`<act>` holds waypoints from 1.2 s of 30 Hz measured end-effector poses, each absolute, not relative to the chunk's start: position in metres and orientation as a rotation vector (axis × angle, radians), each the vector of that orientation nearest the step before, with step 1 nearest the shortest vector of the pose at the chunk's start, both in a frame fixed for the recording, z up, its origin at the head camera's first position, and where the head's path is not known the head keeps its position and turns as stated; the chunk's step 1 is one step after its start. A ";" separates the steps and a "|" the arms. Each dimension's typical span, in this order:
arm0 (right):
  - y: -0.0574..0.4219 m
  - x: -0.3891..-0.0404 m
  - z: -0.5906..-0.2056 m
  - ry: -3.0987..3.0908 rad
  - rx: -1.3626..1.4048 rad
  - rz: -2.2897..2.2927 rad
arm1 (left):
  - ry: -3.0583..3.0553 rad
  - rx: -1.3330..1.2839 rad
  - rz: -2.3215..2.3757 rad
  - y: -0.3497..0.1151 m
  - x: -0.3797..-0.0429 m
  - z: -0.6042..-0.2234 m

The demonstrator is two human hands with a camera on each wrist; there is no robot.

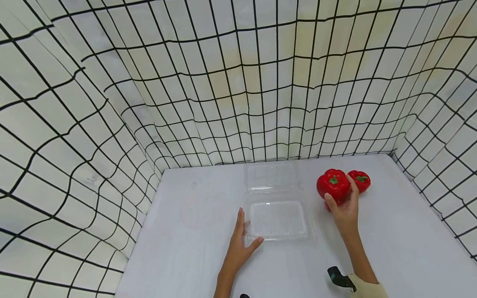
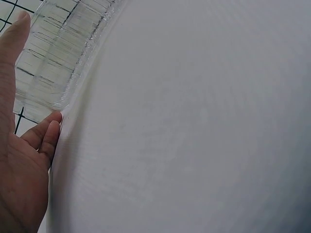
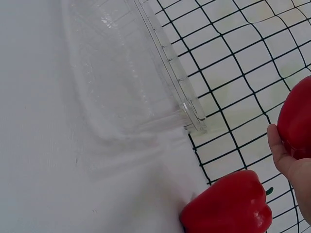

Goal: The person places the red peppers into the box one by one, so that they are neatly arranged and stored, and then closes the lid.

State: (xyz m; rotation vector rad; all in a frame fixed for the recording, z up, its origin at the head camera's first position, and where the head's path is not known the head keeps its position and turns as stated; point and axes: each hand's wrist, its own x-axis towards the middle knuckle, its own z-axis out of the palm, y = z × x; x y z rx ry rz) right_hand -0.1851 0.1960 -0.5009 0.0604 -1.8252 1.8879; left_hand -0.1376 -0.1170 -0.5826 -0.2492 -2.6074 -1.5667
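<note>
A clear plastic clamshell container (image 1: 277,219) lies open on the white table, its lid (image 1: 272,176) folded back toward the netting. My left hand (image 1: 238,246) is at the container's left side with fingers extended, thumb by the front edge. In the left wrist view, fingertips are right at the container's rim (image 2: 60,104). My right hand (image 1: 346,211) grips a red bell pepper (image 1: 333,184), green stem facing up, to the right of the container. A second red bell pepper (image 1: 360,181) sits just behind that hand. More red shows below the held pepper, partly hidden by the thumb.
Black-lined netting (image 1: 231,91) over pale sheeting rises at the back and both sides of the table (image 1: 186,231). In the right wrist view, a red pepper (image 3: 228,206) rests on the table beyond the container's corner. A dark device (image 1: 339,277) is at the right sleeve.
</note>
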 end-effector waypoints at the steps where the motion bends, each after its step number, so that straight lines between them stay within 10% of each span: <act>1: 0.194 -0.185 -0.501 -1.841 0.056 1.897 | -2.608 -0.247 -1.568 -0.117 -0.138 -0.583; 36: 0.103 -0.208 -0.533 -2.581 0.267 1.543 | -2.627 -0.204 -1.586 -0.117 -0.138 -0.581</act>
